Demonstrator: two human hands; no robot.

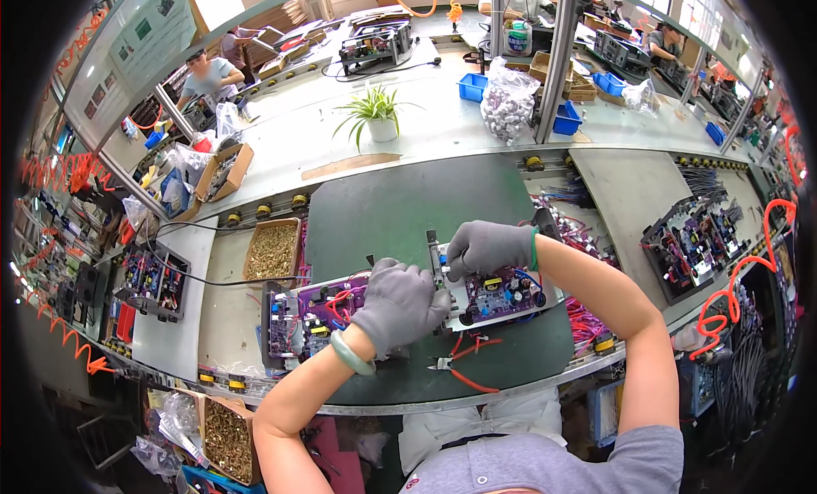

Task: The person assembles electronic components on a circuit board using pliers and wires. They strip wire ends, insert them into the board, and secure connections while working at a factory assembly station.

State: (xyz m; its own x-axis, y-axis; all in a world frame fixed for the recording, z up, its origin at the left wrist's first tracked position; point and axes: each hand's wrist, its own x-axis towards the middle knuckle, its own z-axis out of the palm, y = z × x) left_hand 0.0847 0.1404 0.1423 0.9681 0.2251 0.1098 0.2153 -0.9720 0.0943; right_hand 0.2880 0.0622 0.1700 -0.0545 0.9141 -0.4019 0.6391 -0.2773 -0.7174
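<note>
My left hand (400,302), in a grey glove, rests with curled fingers over the inner end of a purple circuit-board assembly (321,311) in a metal frame. What its fingers hold, if anything, is hidden. My right hand (492,249), also gloved, bends down over the upper edge of a second board assembly (508,296) on a silvery plate. Its fingertips are pressed together near small white and blue parts, and I cannot make out what they pinch. Red-handled cutting pliers (444,364) lie just below, on a dark green work board (417,196).
A cardboard box of small brass-coloured parts (273,249) stands left of the green board. Bundles of pink and red wires (587,319) lie to its right. More board assemblies (691,243) sit farther along the line. A potted plant (383,128) and other people are beyond.
</note>
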